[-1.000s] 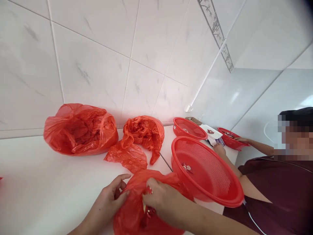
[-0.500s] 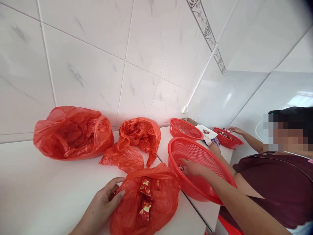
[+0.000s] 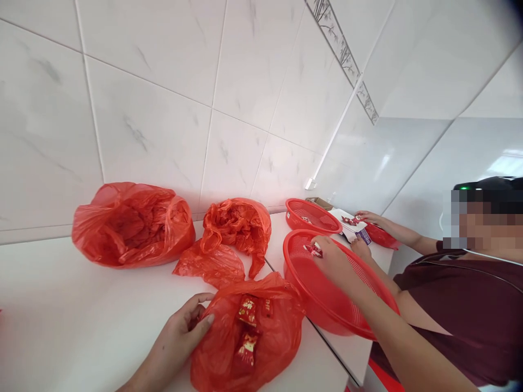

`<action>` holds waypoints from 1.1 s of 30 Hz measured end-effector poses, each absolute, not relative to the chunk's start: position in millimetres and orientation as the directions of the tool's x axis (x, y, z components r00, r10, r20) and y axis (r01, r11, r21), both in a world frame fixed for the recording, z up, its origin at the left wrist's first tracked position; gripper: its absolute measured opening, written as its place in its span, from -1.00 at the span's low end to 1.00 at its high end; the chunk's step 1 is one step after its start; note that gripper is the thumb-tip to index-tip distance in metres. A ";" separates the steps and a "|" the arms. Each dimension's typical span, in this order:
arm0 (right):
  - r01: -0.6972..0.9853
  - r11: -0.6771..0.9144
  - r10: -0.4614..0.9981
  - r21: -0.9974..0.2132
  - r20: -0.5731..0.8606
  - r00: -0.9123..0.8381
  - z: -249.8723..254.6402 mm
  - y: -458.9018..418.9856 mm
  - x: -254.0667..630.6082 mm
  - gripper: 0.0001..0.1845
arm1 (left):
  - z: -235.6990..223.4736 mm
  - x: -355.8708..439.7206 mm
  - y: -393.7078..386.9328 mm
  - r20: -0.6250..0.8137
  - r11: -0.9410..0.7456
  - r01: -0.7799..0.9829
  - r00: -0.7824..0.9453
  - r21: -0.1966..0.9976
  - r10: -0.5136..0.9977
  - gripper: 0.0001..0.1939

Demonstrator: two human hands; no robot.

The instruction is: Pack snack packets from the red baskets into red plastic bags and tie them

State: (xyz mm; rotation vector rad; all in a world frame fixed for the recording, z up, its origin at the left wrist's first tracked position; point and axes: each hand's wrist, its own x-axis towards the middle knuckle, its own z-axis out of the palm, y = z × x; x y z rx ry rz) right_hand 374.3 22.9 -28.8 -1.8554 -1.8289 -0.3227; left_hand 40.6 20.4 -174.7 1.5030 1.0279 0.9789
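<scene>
My left hand pinches the near-left edge of a thin red plastic bag and holds its mouth apart. Inside that bag lie shiny red-and-gold wrapped packets. Over the large red mesh basket is my right hand, its fingers closed on a small red-and-white wrapped packet. Most of the basket's bottom is hidden by my forearm.
Two crumpled red plastic bags, a bigger one and a smaller one, stand against the tiled wall. A smaller red basket sits behind mine. On the right a co-worker reaches over a white tray.
My right hand has risen from inside the large basket with a wrapped packet. My left hand stays on the bag. The co-worker's far hand has moved from their basket to the tray.
</scene>
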 end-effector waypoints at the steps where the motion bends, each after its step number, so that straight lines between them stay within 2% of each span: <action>1: 0.980 0.084 0.846 -0.179 0.532 0.025 -23.4 14.3 366.9 -0.83 | -173.9 40.4 20.0 0.072 -0.113 0.118 0.309 0.987 0.948 -0.53; 5: 0.919 0.386 0.758 -0.079 0.595 -0.267 -29.7 -25.3 322.2 -0.78 | -169.4 40.3 18.0 0.065 -0.110 0.121 0.328 0.987 0.942 -0.54; 7: 0.861 0.508 0.721 0.002 0.546 -0.426 -49.3 -37.8 299.6 -0.80 | -168.0 40.0 16.8 0.066 -0.113 0.123 0.330 0.986 0.942 -0.55; 10: 0.840 0.537 0.759 0.072 0.392 -0.519 -78.6 -41.9 278.6 -0.70 | -169.0 38.9 15.7 0.079 -0.123 0.110 0.338 0.986 0.938 -0.54; 13: 0.884 0.466 0.840 0.040 0.293 -0.456 -82.4 -40.4 278.8 -0.43 | -171.8 37.8 15.2 0.089 -0.130 0.097 0.342 0.987 0.935 -0.52; 16: 0.967 0.256 0.914 -0.014 0.330 -0.237 -65.2 -44.3 298.5 -0.54 | -172.7 37.5 14.6 0.087 -0.129 0.097 0.355 0.987 0.931 -0.51; 18: 0.994 0.108 0.949 -0.014 0.300 -0.098 -57.8 -49.5 319.0 -0.54 | -172.3 37.6 14.1 0.085 -0.127 0.096 0.356 0.987 0.930 -0.52; 19: 0.998 0.056 0.966 0.015 0.250 -0.058 -57.8 -52.3 330.2 -0.55 | -172.1 37.6 13.9 0.084 -0.126 0.097 0.355 0.987 0.931 -0.53; 21: 0.994 -0.016 0.991 0.109 0.135 0.001 -64.3 -58.0 352.0 -0.70 | -172.1 37.6 13.8 0.085 -0.130 0.107 0.353 0.986 0.932 -0.53; 23: 0.972 -0.082 0.994 0.219 0.088 0.064 -73.3 -63.0 370.3 -0.77 | -172.7 37.2 14.0 0.096 -0.149 0.126 0.356 0.981 0.930 -0.51; 27: 0.919 -0.191 0.973 0.344 0.192 0.130 -73.8 -71.0 392.4 -0.68 | -173.3 36.1 13.4 0.131 -0.198 0.155 0.361 0.968 0.923 -0.46; 30: 0.911 -0.205 0.965 0.359 0.230 0.126 -66.6 -75.7 401.8 -0.73 | -171.2 34.9 10.9 0.137 -0.211 0.187 0.343 0.959 0.929 -0.43; 33: 0.912 -0.190 0.970 0.364 0.214 0.117 -71.9 -81.1 408.1 -0.75 | -164.8 32.1 4.5 0.103 -0.194 0.291 0.300 0.937 0.948 -0.38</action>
